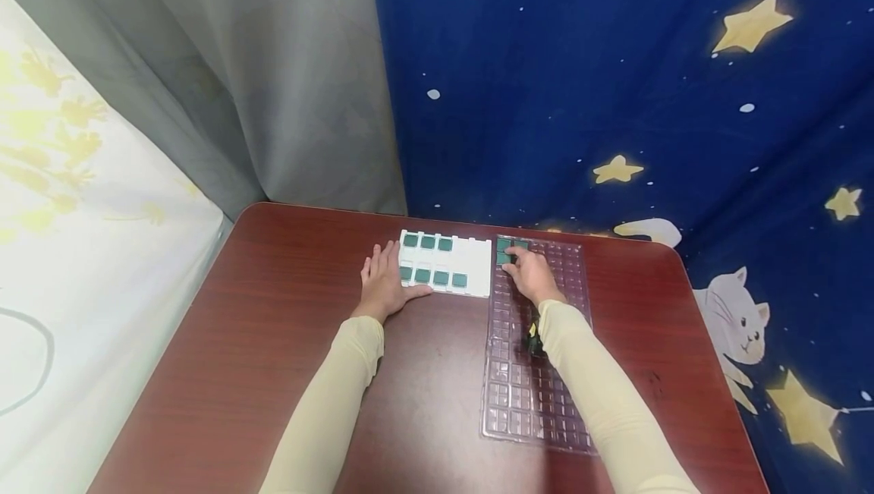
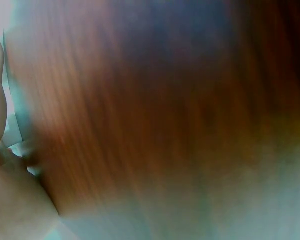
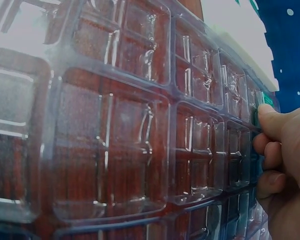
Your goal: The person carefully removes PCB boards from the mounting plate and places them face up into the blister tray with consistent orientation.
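A white holder [image 1: 471,262] lies near the table's back edge, with small green square pieces [image 1: 441,278] in two rows, the front row reaching farther right. My left hand [image 1: 384,281] rests at its left end, fingers spread forward and thumb along the front edge. Beside the holder is a clear plastic tray [image 1: 508,395] of many square pockets. At the tray's back left corner, my right hand [image 1: 536,275] pinches a green square piece [image 1: 503,258] between thumb and index finger; other green pieces sit around it. The right wrist view shows that hand's other fingers curled, the piece [image 3: 268,100] mostly hidden.
Both trays lie on a reddish-brown wooden table [image 1: 273,372]. A dark object with a yellow mark [image 1: 533,331] shows at the right wrist above the clear tray. Grey curtain [image 1: 307,84] and blue star-patterned curtain [image 1: 519,99] hang behind the table.
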Demonstrator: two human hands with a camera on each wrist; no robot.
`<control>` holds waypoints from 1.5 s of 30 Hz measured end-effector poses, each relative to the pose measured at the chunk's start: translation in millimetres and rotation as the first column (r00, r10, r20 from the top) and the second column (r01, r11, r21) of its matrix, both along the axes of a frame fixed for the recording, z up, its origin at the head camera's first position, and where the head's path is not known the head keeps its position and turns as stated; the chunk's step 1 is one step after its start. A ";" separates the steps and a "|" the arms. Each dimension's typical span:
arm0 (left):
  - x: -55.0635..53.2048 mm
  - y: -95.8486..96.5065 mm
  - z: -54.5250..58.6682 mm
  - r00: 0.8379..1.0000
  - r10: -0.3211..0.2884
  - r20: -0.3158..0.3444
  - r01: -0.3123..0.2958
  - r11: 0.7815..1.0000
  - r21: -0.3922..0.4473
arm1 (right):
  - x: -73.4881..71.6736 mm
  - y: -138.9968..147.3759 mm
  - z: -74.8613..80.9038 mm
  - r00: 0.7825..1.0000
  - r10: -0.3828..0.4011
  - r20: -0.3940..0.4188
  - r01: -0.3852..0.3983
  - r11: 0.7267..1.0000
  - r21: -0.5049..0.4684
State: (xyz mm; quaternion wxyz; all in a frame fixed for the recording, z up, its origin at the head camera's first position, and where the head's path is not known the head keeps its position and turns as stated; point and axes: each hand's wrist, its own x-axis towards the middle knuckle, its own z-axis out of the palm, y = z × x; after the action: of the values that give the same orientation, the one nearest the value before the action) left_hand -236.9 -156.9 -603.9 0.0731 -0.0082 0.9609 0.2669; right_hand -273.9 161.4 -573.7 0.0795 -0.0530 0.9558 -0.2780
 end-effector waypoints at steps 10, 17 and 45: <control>0.8 -2.0 0.8 1.000 -0.007 0.003 0.007 1.000 -0.003 | -0.6 -1.2 -0.7 1.000 0.020 0.004 -0.020 1.000 0.014; -0.5 -1.8 1.7 1.000 -0.002 0.000 0.002 1.000 0.008 | -1.3 -1.4 0.2 1.000 0.009 0.007 -0.009 1.000 0.013; -0.7 -0.4 0.8 1.000 -0.002 -0.004 0.002 1.000 0.012 | -0.8 -1.7 2.2 0.999 0.000 0.037 -0.001 1.000 0.022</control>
State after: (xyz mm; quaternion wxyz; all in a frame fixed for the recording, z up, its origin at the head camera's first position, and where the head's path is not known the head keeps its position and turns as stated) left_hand -237.6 -157.3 -603.1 0.0717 -0.0065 0.9594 0.2726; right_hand -274.7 159.7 -571.4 0.0979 -0.0472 0.9572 -0.2682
